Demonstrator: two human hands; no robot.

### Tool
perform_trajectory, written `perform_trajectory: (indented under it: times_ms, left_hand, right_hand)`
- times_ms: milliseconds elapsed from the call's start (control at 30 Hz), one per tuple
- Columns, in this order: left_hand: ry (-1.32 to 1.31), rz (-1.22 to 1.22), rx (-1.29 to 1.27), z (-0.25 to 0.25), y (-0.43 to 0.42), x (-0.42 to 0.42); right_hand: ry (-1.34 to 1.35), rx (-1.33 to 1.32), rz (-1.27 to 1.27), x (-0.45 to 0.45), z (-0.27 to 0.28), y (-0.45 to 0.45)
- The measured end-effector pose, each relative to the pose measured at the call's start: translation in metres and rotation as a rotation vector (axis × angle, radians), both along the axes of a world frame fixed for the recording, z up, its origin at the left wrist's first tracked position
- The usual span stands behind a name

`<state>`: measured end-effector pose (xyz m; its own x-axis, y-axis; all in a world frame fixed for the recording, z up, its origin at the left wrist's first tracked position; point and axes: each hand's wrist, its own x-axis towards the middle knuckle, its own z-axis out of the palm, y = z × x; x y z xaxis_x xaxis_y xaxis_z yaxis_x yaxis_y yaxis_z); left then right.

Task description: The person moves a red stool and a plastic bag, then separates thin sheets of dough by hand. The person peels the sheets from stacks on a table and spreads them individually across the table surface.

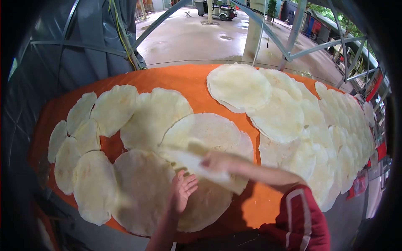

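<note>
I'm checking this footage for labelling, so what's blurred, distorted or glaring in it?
Head view throughout: wide-lens curving, dark corners; right hand and the pale flat thing at it motion-blurred; left hand crisper; glare on the ground beyond.

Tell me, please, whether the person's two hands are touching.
Apart: the head view shows part of the blurred pale sheet between left hand and right hand.

An open-air food workshop, it appears: thin round flatbreads [239, 85] cover much of a long orange-topped table [180, 77], with a dark tarpaulin wall [94, 27] at left. Beyond the diagonal metal braces [267, 31] lies a wet paved yard [184, 39] with a parked vehicle [222, 11].
</note>
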<state>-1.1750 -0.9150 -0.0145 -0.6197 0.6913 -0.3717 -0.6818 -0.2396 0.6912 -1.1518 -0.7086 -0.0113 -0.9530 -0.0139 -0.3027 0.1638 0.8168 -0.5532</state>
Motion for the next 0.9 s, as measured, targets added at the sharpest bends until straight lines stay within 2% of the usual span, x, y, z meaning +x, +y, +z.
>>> perform_trajectory:
  times_ms: [67,100,133,167,233,267,367,400,433,500,533,567,600,633,667,700,733,767,833,867,900]
  left_hand:
    - [0.14,0.06,-0.096,0.002,-0.012,0.006]
    - [0.216,0.092,-0.12,0.001,-0.023,0.009]
    - [0.288,0.121,-0.142,-0.001,-0.035,0.012]
    - [0.349,0.138,-0.219,-0.003,-0.049,0.015]
    - [0.47,0.172,-0.374,-0.009,-0.083,0.019]
    - [0.583,0.195,-0.515,-0.017,-0.103,0.021]
    - [0.86,0.257,-0.929,-0.03,-0.148,0.027]
    - [0.901,0.271,-1.072,-0.026,-0.159,0.032]
    - [0.932,0.288,-1.227,-0.023,-0.171,0.038]
    - [1.189,0.409,-1.362,-0.038,-0.194,0.046]
    - [1.332,0.46,-1.417,-0.052,-0.206,0.048]
    - [1.19,0.537,-1.291,-0.075,-0.22,0.046]
    - [1.055,0.612,-1.151,-0.102,-0.234,0.042]
    - [0.918,0.683,-1.004,-0.116,-0.244,0.041]
    - [0.807,0.704,-0.926,-0.114,-0.246,0.039]
    - [0.697,0.726,-0.846,-0.112,-0.244,0.038]
    - [0.59,0.75,-0.765,-0.109,-0.243,0.035]
    - [0.632,0.777,-0.856,-0.104,-0.243,0.032]
    - [0.541,0.641,-0.963,-0.096,-0.257,0.025]
    - [0.492,0.564,-1.006,-0.094,-0.267,0.022]
    - [0.562,0.533,-1.025,-0.093,-0.277,0.02]
  right_hand:
    - [0.53,-0.346,-0.001,-0.006,0.025,0.1]
    - [0.798,-0.422,0.045,-0.004,0.054,0.143]
    - [0.358,0.221,-0.126,0.024,0.173,0.119]
    - [0.246,0.396,-0.24,0.036,0.22,0.127]
    - [0.759,0.414,-0.211,0.067,0.253,0.133]
    - [0.741,0.538,-0.326,0.08,0.271,0.113]
    - [0.837,0.891,-0.159,0.093,0.234,0.105]
    - [0.778,0.925,-0.22,0.09,0.205,0.093]
    - [0.733,0.868,-0.192,0.084,0.162,0.098]
    - [0.421,0.698,-0.142,0.082,0.061,0.1]
    - [0.408,0.627,-0.119,0.091,0.014,0.086]
    - [0.246,0.558,-0.267,0.1,-0.002,0.047]
    - [0.196,0.393,-0.302,0.115,-0.019,0.022]
    - [-0.082,0.186,-0.46,0.121,-0.01,-0.01]
    - [0.419,0.248,-0.394,0.141,-0.068,-0.018]
    - [0.342,0.079,-0.534,0.144,-0.052,-0.037]
    - [0.391,-0.282,-0.772,0.147,-0.07,-0.045]
    - [0.416,-0.66,-0.996,0.15,-0.09,-0.049]
    - [0.324,-0.826,-1.112,0.154,-0.099,-0.057]
    - [0.304,-0.865,-1.175,0.147,-0.088,-0.068]
    - [0.285,-0.9,-1.243,0.142,-0.069,-0.077]
